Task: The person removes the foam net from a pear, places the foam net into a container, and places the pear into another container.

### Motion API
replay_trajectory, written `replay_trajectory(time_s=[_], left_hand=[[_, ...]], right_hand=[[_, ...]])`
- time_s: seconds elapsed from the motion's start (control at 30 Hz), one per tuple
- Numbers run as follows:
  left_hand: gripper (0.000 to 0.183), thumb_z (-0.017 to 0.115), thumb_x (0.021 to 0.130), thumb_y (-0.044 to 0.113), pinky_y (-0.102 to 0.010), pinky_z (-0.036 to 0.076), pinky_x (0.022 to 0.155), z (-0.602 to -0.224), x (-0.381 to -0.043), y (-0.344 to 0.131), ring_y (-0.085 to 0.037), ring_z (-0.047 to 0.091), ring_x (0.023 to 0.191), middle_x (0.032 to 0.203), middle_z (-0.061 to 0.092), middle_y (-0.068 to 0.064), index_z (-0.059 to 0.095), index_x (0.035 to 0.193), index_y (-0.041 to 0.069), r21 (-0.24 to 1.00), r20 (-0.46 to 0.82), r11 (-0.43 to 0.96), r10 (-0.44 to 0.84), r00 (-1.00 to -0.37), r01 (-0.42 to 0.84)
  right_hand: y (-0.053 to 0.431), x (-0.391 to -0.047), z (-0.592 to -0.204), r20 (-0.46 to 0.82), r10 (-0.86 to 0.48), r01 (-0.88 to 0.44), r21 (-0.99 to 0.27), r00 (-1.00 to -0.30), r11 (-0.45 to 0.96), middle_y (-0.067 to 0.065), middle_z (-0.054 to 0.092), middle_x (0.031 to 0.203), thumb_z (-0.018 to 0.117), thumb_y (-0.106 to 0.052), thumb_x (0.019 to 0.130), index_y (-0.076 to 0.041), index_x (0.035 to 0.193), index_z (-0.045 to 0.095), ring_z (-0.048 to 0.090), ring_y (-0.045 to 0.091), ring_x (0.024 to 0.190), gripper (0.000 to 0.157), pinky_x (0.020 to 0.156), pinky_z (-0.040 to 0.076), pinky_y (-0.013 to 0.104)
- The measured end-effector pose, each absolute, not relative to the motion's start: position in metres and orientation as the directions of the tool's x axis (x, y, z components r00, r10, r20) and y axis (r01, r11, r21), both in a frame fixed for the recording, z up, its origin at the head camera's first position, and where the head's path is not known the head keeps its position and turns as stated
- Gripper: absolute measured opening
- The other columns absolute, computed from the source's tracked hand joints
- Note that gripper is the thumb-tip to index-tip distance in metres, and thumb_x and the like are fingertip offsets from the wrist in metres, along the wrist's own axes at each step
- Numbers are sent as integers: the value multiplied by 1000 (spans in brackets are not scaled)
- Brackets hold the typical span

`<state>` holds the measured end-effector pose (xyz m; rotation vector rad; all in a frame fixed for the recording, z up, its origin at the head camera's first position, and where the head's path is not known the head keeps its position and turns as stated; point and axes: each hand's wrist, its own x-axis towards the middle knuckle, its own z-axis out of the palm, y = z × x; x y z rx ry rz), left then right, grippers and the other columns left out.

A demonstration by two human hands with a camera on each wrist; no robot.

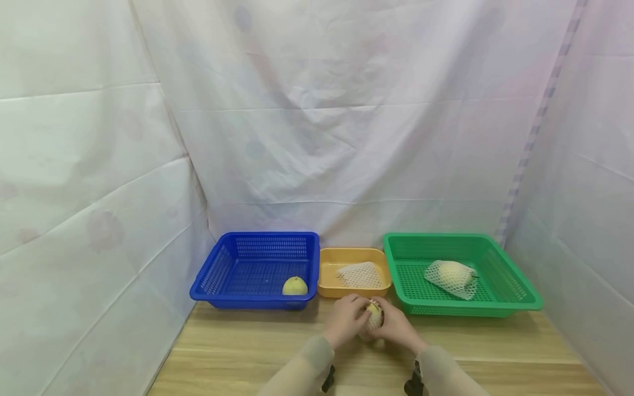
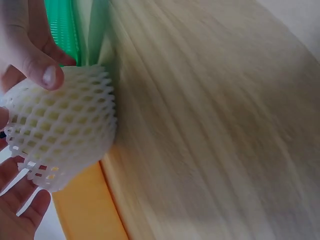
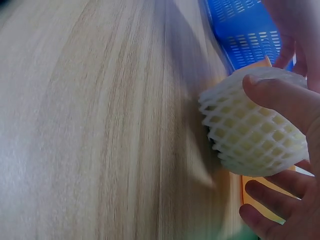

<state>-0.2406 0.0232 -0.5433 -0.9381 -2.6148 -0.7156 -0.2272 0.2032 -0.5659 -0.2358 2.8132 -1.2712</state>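
Observation:
A pale yellow pear (image 1: 375, 315) in a white foam net is held between both hands just in front of the orange tray. My left hand (image 1: 345, 319) grips it from the left, its fingertips at the top where bare yellow skin shows. From the other side my right hand (image 1: 398, 325) holds it, with the thumb lying along the foam net (image 3: 255, 135) in the right wrist view. White mesh covers most of the fruit in the left wrist view, where the foam net (image 2: 65, 115) stands out loosely past it at one end.
Behind the hands, the orange tray (image 1: 353, 254) contains white foam netting (image 1: 360, 275). To its left, a blue basket (image 1: 257, 301) holds a bare pear (image 1: 295, 286). The green basket (image 1: 460, 307) on the right contains a netted pear (image 1: 453, 275). All stand on a wooden table (image 1: 238, 352).

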Motion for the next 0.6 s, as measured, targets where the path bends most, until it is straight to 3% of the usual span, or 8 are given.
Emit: replay_trajectory(time_s=[0.2,0.4,0.6], left_hand=[[24,61,96,31,-33,50,85,-549,-239,9,-14,62,99,111,64,3,67,115,18,461,384,664,449,-807,589],[28,57,98,33,-32,51,82,-554,-236,-5,-13,61,101,115,62,3,64,120,18,595,303,631,398,-866,498],[30,58,98,31,-27,52,79,-560,-236,-20,-14,62,96,114,63,1,62,123,15,673,277,577,385,-881,463]], right_hand=[[198,-229,-565,21,-160,-122,-745,-987,655,18,53,132,90,-27,62,-8,140,44,55,33,113,93,90,47,53],[192,-232,-562,102,-236,-237,-710,-966,664,13,58,127,89,-22,64,-5,134,51,56,30,110,81,88,48,51],[185,-234,-563,146,-297,-310,-705,-944,637,14,56,129,88,-21,66,-3,134,51,54,32,114,80,92,45,52]])
